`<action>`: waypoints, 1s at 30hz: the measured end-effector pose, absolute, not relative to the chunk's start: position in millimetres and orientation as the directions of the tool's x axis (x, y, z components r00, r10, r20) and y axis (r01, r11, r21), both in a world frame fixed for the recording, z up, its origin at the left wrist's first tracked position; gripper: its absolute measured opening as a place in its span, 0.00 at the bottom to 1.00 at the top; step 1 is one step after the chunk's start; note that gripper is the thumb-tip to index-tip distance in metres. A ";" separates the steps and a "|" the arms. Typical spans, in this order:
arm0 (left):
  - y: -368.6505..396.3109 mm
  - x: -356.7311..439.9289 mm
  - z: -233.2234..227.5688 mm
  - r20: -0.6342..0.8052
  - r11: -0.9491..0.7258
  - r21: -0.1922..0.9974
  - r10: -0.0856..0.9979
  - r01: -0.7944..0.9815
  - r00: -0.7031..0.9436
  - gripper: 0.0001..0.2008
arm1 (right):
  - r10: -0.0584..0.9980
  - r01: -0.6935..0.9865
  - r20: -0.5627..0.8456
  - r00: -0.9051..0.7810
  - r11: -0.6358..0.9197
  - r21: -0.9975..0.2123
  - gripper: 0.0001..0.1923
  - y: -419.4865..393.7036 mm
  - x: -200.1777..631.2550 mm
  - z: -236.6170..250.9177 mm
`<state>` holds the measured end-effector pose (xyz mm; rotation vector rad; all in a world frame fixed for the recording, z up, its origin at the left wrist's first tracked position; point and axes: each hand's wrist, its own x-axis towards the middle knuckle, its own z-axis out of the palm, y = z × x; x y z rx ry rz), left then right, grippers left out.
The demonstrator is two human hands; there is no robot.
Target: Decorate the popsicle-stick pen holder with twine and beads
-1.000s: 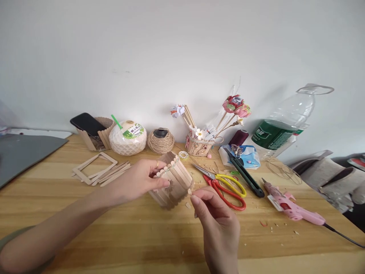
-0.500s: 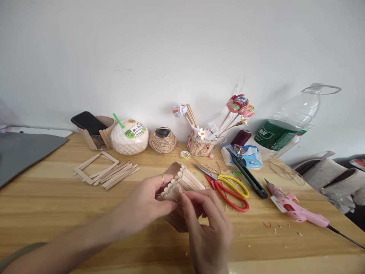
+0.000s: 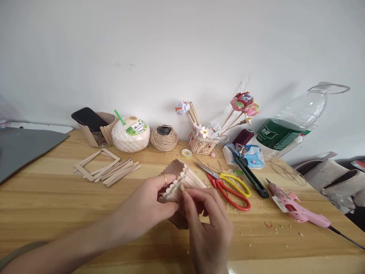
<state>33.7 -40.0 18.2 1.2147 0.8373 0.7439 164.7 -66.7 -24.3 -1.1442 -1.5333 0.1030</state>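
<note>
A small stick-built holder (image 3: 182,179) is gripped by the left hand (image 3: 149,203) and the right hand (image 3: 209,228) above the wooden table (image 3: 57,198); scissors (image 3: 228,184) are seen nearby.

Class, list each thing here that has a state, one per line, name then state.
Craft-stick cup: tilted, gripped by both hands.
Left hand: closed on the cup's rim.
Right hand: fingers pinching at the bead trim.
Scissors: lying flat on the table, blades shut.
Plastic bottle: leaning, uncapped.
</note>
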 end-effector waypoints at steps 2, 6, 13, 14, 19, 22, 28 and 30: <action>-40.1 34.0 18.5 -0.151 0.201 0.978 0.850 -0.046 0.504 0.06 | 0.689 0.590 0.712 0.135 0.522 -0.616 0.05 -66.4 164.7 -24.1; -40.9 35.1 19.1 -0.168 0.220 0.974 0.846 -0.046 0.506 0.06 | 0.690 0.585 0.710 0.141 0.521 -0.622 0.05 -65.7 164.8 -24.5; -37.7 31.1 18.2 -0.108 0.131 0.991 0.843 -0.005 0.527 0.08 | 0.686 0.592 0.716 0.126 0.527 -0.609 0.05 -65.5 166.3 -24.4; -37.1 30.2 18.5 -0.098 0.108 0.994 0.843 0.011 0.529 0.08 | 0.686 0.594 0.716 0.127 0.526 -0.609 0.05 -65.0 166.5 -24.1; -37.4 28.7 22.4 -0.104 0.049 0.992 0.854 0.120 0.509 0.06 | 0.684 0.603 0.717 0.138 0.516 -0.608 0.05 -63.5 166.9 -23.5; -39.3 29.9 25.3 -0.135 0.075 0.988 0.856 0.138 0.499 0.06 | 0.689 0.607 0.710 0.147 0.504 -0.615 0.05 -64.2 166.5 -24.0; -39.5 31.6 26.8 -0.148 0.090 0.986 0.862 0.141 0.484 0.06 | 0.689 0.613 0.706 0.166 0.489 -0.621 0.05 -65.0 166.4 -24.4; -38.8 32.0 26.0 -0.149 0.093 0.986 0.859 0.138 0.489 0.05 | 0.681 0.616 0.712 0.173 0.489 -0.618 0.05 -65.2 166.8 -24.0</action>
